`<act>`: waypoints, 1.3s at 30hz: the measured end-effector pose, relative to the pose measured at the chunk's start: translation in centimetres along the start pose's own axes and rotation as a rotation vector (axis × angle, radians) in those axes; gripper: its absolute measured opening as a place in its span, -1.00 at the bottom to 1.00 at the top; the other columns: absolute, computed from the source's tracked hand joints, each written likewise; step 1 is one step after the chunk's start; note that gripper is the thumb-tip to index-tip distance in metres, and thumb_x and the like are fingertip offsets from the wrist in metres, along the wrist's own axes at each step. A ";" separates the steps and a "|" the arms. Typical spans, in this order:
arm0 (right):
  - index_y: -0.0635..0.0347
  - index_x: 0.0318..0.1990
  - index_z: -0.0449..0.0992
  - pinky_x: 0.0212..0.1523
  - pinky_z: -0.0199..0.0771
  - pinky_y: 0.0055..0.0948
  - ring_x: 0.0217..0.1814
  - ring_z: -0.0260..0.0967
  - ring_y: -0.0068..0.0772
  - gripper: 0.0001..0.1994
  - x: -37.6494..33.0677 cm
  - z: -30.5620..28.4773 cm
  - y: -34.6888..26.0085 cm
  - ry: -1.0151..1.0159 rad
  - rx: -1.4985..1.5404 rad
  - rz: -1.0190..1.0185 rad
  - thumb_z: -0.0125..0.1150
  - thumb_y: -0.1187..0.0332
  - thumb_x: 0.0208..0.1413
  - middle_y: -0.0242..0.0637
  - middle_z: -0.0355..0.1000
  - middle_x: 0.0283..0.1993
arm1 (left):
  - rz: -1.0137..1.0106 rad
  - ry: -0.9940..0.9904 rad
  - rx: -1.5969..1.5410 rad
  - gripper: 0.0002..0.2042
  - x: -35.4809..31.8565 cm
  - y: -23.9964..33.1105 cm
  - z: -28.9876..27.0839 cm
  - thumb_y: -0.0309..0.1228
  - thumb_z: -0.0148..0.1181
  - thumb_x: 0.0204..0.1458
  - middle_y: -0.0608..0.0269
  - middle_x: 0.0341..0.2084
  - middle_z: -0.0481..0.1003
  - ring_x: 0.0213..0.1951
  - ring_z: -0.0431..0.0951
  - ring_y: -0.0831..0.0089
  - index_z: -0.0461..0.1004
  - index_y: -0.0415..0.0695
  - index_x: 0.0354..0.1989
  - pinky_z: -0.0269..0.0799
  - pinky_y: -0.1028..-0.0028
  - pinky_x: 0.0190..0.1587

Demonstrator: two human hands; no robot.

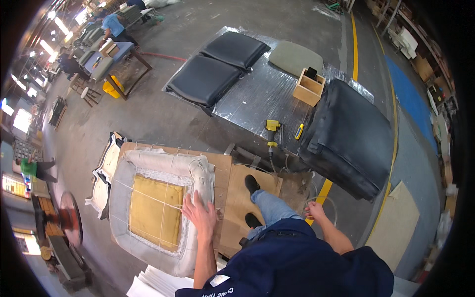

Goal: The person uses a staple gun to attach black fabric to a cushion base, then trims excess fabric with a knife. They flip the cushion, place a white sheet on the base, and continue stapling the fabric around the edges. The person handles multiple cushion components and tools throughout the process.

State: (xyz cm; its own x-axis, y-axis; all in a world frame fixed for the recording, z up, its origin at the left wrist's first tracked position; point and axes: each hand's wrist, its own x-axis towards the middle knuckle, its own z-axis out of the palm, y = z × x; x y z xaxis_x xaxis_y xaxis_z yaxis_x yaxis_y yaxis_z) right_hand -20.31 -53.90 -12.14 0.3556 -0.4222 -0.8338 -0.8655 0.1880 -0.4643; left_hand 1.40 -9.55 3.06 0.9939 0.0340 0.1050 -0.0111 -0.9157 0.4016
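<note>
My left hand [199,215] lies with fingers spread over the right side of an upside-down upholstered seat [121,198]. The seat has a pale fabric border around a yellow foam panel [156,213], with thin white strings stretched across it. Several strings meet close to my left fingertips; I cannot tell whether they touch. Beside my right hip, my right hand [315,212] is closed, its fingers curled together. A thin pale hose loops near it, and what the fingers hold, if anything, is hidden.
A plastic-covered table [252,101] ahead bears black cushions [205,79], a greenish-grey panel [296,58], a wooden box [308,88], a yellow staple gun [271,131] and a yellow-handled tool [299,131]. Stacked black covers [351,133] stand right. Other people work at the far left.
</note>
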 end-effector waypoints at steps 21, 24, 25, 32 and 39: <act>0.18 0.47 0.06 0.45 -0.11 0.31 0.59 -0.16 0.20 -0.32 6.9 -16.2 -21.7 0.810 -0.547 -0.860 0.14 0.23 0.25 0.02 -0.07 0.55 | 0.076 0.052 -0.028 -0.58 -0.7 17.9 3.3 -0.34 0.25 0.02 -0.16 0.18 0.33 0.31 0.19 -0.21 0.49 -0.12 0.10 0.07 -0.09 0.34; 0.19 0.47 0.06 0.44 -0.11 0.32 0.58 -0.14 0.22 -0.27 9.1 -15.3 -21.9 0.789 -0.711 -0.931 0.18 0.16 0.22 0.03 -0.09 0.56 | 0.163 -0.077 -0.076 -0.62 -1.7 22.8 5.4 -0.36 0.25 0.03 -0.12 0.13 0.37 0.24 0.28 -0.14 0.52 -0.11 0.06 0.16 0.00 0.30; 0.20 0.48 0.05 0.45 -0.14 0.33 0.59 -0.17 0.20 -0.23 10.0 -14.9 -21.8 0.698 -0.753 -0.865 0.18 0.09 0.19 0.05 -0.13 0.57 | 0.177 -0.129 -0.098 -0.62 -2.1 24.0 6.0 -0.37 0.25 0.03 -0.12 0.12 0.38 0.22 0.30 -0.12 0.51 -0.10 0.07 0.18 0.03 0.29; 0.27 0.39 0.20 0.45 -0.23 0.30 0.60 -0.22 0.14 -0.25 10.2 -14.8 -21.7 0.713 -0.754 -0.900 0.22 0.02 0.12 0.08 -0.08 0.55 | 0.275 -0.584 -0.155 -0.58 -2.7 28.8 8.7 -0.27 0.22 0.08 -0.11 0.16 0.37 0.22 0.33 -0.09 0.50 -0.07 0.13 0.27 0.08 0.26; 0.15 0.44 0.15 0.48 -0.33 0.34 0.62 -0.26 0.15 -0.19 9.9 -15.9 -23.0 0.597 -0.641 -0.840 0.29 0.02 0.09 0.09 -0.15 0.57 | 0.377 -0.833 -0.090 -0.58 -2.0 31.4 10.6 -0.25 0.15 0.16 -0.05 0.14 0.42 0.20 0.39 -0.03 0.46 -0.10 0.17 0.31 0.15 0.26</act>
State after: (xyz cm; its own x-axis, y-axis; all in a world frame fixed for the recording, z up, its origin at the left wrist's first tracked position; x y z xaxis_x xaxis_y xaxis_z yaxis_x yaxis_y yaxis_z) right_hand -2.51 -76.48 -5.03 0.8176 -0.5758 0.0031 -0.5210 -0.7421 -0.4216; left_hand 0.19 -42.65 5.82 0.6799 -0.5924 -0.4322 -0.3244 -0.7715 0.5473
